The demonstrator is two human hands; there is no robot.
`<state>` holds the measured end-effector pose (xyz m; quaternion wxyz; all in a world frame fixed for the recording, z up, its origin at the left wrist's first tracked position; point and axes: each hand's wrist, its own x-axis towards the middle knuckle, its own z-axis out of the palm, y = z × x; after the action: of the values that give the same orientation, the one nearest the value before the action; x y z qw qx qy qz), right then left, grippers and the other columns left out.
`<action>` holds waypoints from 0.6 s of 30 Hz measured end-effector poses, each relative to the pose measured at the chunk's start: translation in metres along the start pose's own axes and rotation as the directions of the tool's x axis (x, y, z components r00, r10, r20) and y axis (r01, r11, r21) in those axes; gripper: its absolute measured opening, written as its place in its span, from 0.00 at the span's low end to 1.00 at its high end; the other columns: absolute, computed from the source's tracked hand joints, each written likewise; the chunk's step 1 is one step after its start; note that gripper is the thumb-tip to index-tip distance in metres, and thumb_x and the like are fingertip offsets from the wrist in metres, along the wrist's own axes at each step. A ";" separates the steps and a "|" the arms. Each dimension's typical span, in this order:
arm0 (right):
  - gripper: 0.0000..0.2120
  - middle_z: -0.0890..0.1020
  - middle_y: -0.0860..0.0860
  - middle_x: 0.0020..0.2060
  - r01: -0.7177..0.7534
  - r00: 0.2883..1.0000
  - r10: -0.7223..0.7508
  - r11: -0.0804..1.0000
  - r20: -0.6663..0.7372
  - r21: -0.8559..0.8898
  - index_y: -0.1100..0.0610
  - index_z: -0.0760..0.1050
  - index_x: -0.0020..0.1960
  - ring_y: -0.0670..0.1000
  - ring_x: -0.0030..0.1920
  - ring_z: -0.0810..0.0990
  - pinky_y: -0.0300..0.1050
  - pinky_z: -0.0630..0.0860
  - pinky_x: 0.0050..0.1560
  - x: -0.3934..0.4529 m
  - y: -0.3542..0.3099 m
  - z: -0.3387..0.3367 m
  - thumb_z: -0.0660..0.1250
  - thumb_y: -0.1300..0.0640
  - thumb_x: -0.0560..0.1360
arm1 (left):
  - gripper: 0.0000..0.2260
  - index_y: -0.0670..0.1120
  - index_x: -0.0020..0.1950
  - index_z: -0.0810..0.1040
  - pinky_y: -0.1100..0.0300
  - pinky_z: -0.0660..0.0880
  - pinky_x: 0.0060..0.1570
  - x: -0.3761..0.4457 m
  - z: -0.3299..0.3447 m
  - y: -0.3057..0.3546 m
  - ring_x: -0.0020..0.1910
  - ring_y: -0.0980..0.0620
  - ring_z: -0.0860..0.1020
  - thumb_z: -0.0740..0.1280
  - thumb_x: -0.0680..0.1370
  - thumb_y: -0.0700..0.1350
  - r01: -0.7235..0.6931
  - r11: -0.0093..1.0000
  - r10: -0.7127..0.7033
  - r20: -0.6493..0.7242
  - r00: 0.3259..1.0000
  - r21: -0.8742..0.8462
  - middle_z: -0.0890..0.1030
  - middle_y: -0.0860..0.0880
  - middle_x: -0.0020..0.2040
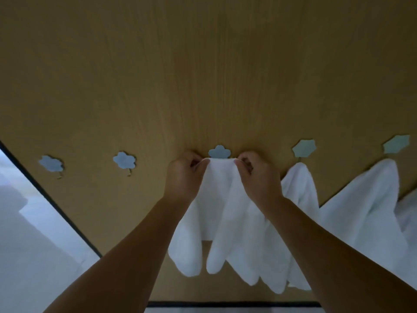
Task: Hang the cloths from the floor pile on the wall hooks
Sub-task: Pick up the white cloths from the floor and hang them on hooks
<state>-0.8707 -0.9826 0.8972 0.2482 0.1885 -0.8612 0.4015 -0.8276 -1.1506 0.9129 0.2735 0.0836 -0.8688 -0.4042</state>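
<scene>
Head view. Your left hand (184, 175) and right hand (259, 177) each pinch the top edge of a white terry cloth (222, 213), holding it stretched just below the blue flower-shaped wall hook (219, 152) on the tan wood-grain panel (203, 75). The cloth's folds hang down between your forearms. To the right, two more white cloths (297, 188) hang from pale green star-shaped hooks (304, 147). To the left, two blue flower hooks (124, 160) stand bare.
</scene>
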 end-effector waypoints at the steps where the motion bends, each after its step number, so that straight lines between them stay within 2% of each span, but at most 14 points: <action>1: 0.07 0.80 0.51 0.30 -0.003 1.000 0.003 1.000 -0.012 -0.007 0.56 0.77 0.45 0.49 0.30 0.76 0.37 0.71 0.30 0.000 0.002 0.003 0.64 0.54 0.78 | 0.05 0.48 0.42 0.79 0.73 0.71 0.34 0.000 0.003 -0.003 0.34 0.60 0.76 0.68 0.76 0.48 -0.011 1.000 0.011 -0.010 1.000 0.012 0.78 0.55 0.34; 4: 0.08 0.79 0.50 0.29 -0.013 1.000 0.012 1.000 -0.026 -0.025 0.55 0.76 0.43 0.48 0.28 0.75 0.40 0.72 0.28 -0.004 0.009 0.013 0.64 0.53 0.77 | 0.07 0.48 0.39 0.77 0.70 0.69 0.32 -0.004 0.011 -0.011 0.31 0.60 0.74 0.67 0.76 0.47 -0.017 0.999 0.018 -0.024 1.000 0.039 0.77 0.56 0.31; 10: 0.10 0.74 0.45 0.26 -0.075 0.997 0.076 0.994 0.005 -0.075 0.55 0.75 0.41 0.44 0.25 0.71 0.36 0.64 0.25 -0.016 0.020 0.026 0.64 0.50 0.77 | 0.08 0.47 0.38 0.78 0.70 0.69 0.31 -0.013 0.022 -0.024 0.29 0.59 0.74 0.67 0.76 0.47 0.039 0.998 -0.038 -0.014 0.999 0.041 0.76 0.55 0.29; 13: 0.10 0.70 0.42 0.25 -0.096 0.993 0.101 0.991 0.053 -0.093 0.54 0.74 0.40 0.41 0.25 0.68 0.35 0.62 0.26 -0.022 0.022 0.032 0.63 0.50 0.78 | 0.09 0.45 0.38 0.79 0.64 0.70 0.32 -0.018 0.026 -0.029 0.31 0.55 0.75 0.67 0.77 0.47 0.034 0.999 -0.036 0.033 0.999 0.040 0.78 0.52 0.31; 18: 0.07 0.78 0.48 0.30 -0.087 0.974 0.104 0.992 0.199 -0.091 0.56 0.77 0.43 0.46 0.28 0.73 0.38 0.70 0.30 -0.033 0.029 0.038 0.63 0.56 0.78 | 0.12 0.39 0.36 0.79 0.56 0.69 0.32 -0.022 0.034 -0.040 0.33 0.46 0.76 0.67 0.77 0.43 0.007 0.999 -0.011 0.131 0.991 0.034 0.79 0.42 0.32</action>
<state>-0.8703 -0.9907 0.8395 0.1466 0.1768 -0.9058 0.3561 -0.8309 -1.1467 0.8562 0.2126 0.0653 -0.8912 -0.3953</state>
